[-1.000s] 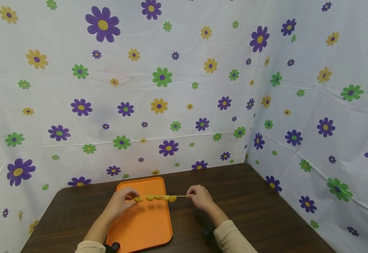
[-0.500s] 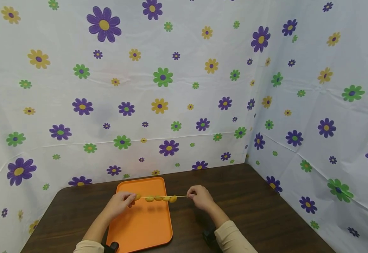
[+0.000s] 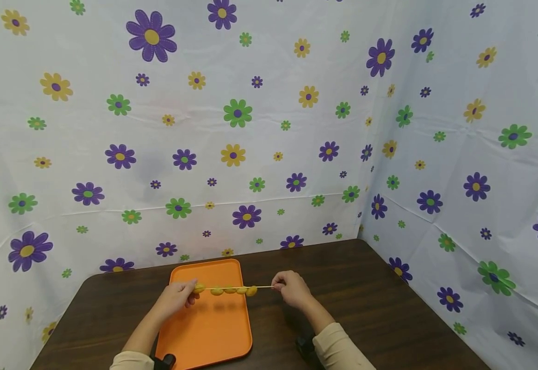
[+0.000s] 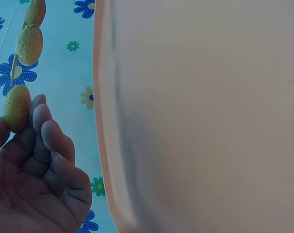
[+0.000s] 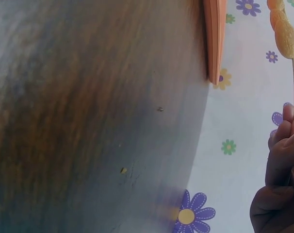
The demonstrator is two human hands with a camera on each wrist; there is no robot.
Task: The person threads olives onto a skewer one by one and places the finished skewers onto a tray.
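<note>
Between both hands, a thin wooden skewer point(image 3: 264, 287) is held level over the right part of the orange tray point(image 3: 209, 329). Several yellow, wrinkled oval pieces point(image 3: 230, 291) are threaded along it. My right hand point(image 3: 293, 289) pinches the skewer's bare right end. At the other end my left hand point(image 3: 176, 298) pinches one more yellow oval piece point(image 4: 17, 109) between thumb and fingers. In the left wrist view the skewer's pointed tip point(image 4: 12, 80) comes right at the top of this piece, with a gap to the neighbouring oval piece point(image 4: 29, 45).
The tray lies on a dark wooden table point(image 3: 343, 293), left of its middle. Small crumbs point(image 5: 123, 170) dot the tabletop in the right wrist view. A white flower-print cloth point(image 3: 269, 169) stands behind the table and along its right side.
My left fingers have moved from wide around the end piece to a closer pinch on its outer side, and the piece sits slightly further left. My right hand has hardly moved.
</note>
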